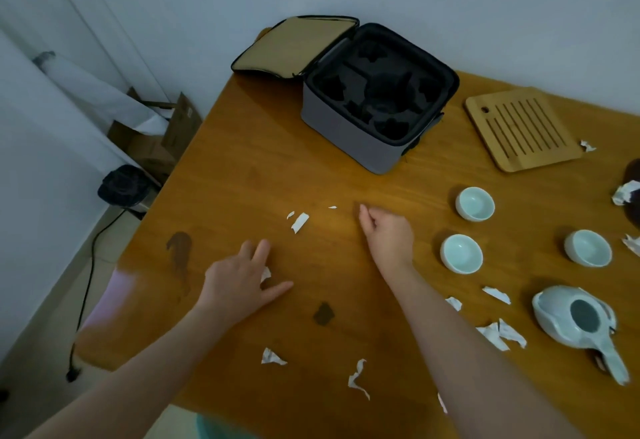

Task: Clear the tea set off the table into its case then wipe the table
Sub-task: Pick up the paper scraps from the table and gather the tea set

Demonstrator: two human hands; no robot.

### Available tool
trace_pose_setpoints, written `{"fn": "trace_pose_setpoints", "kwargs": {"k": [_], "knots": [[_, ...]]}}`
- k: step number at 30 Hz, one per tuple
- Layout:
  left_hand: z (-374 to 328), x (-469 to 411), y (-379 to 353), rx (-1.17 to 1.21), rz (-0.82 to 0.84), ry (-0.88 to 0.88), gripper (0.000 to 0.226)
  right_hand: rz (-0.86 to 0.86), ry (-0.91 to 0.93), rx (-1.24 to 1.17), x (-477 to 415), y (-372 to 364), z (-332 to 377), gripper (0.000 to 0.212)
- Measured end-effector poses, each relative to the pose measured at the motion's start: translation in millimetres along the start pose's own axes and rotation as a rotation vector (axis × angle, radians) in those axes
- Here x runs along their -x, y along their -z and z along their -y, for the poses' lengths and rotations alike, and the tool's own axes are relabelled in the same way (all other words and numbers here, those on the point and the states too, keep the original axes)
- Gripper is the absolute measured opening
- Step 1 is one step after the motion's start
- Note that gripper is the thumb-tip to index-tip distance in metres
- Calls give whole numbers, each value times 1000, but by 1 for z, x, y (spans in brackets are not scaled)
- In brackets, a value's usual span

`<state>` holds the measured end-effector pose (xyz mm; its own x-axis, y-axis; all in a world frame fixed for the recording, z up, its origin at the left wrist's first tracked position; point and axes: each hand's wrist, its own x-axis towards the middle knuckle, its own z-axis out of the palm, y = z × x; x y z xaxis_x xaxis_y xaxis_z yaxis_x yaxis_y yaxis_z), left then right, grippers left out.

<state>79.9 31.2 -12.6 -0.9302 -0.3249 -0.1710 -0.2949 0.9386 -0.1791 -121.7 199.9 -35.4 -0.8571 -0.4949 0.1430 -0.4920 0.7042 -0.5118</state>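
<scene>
Left grip (242,279) lies flat and spread on the surface (242,179), with a paper scrap (265,274) under its fingers, well apart from the tea set. Right grip (386,230) has its fingers curled; I cannot tell if it holds anything. The open case (346,137) sits beyond it. The nearest cup (461,253) lies just to its right, so this grip is likely the one to reach.
</scene>
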Motion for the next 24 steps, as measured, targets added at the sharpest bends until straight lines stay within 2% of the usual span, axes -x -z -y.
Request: {"fn": "trace_pose_setpoints", "kwargs": {"k": [3, 7, 11, 13, 18, 24], "knots": [[-5, 1, -7, -36, -48, -25, 68, -37, -115, -214, 15, 18, 5, 48], [-7, -12, -8, -26, -25, -72, 36, -19, -156, -287, 51, 34, 8, 52], [-9, -28, 0, -12, 51, -80, 41, 11, -77, -171, 80, 42, -1, 54], [-12, -37, 7, 21, 30, -64, 41, 14, -35, -117, 88, 47, -7, 49], [-17, -62, 18, 318, -73, 180, 38, -7, -43, -70, 94, 63, -14, 49], [-28, -85, 24, 139, 35, 165, 51, -55, -128, 41, 103, 77, -29, 51]]}}
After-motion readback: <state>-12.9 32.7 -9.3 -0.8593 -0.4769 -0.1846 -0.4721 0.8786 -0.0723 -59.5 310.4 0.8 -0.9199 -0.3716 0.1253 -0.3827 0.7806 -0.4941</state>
